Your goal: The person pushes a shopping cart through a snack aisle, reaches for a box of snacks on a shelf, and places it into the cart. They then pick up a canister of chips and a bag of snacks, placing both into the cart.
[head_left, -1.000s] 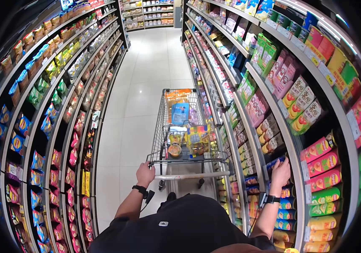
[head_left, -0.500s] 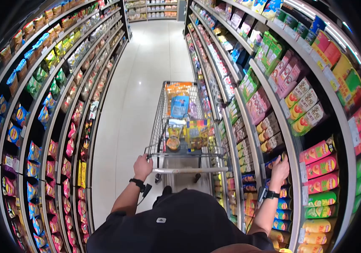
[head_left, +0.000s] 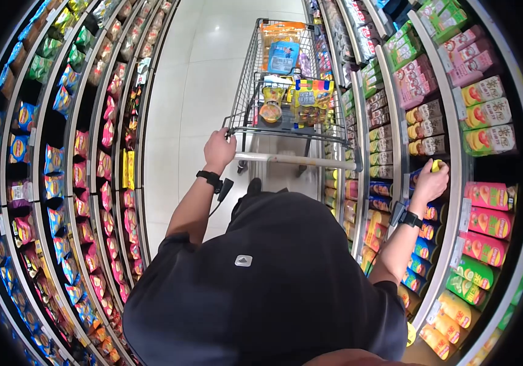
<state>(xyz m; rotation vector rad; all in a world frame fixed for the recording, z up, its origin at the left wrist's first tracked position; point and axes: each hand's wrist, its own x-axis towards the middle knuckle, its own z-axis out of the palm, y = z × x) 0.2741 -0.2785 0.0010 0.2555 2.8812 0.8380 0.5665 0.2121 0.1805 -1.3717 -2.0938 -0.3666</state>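
Observation:
My left hand (head_left: 220,150) is closed round the left end of the shopping cart's handle (head_left: 286,158). Inside the wire cart (head_left: 250,79) lie an orange bag (head_left: 281,34), a blue packet (head_left: 283,57), a clear tub (head_left: 270,111) and a yellow and blue bag (head_left: 313,100). Over at the right shelf, my right hand (head_left: 430,182) reaches in among dark blue snack canisters. Its fingers are curled on a canister with a yellow end (head_left: 436,165); most of that canister is hidden by the hand.
Pink canisters (head_left: 486,220), green canisters (head_left: 470,279) and orange canisters (head_left: 455,308) lie stacked on the right shelf. White boxes with fruit pictures (head_left: 487,114) sit farther along. Snack bags (head_left: 54,158) fill the left shelves. A tiled aisle floor (head_left: 179,116) runs between.
The view has tipped downward, so cart and shelves appear higher. My right hand stays at the shelf, and the yellow end by its fingers now shows more clearly. My left hand keeps its hold.

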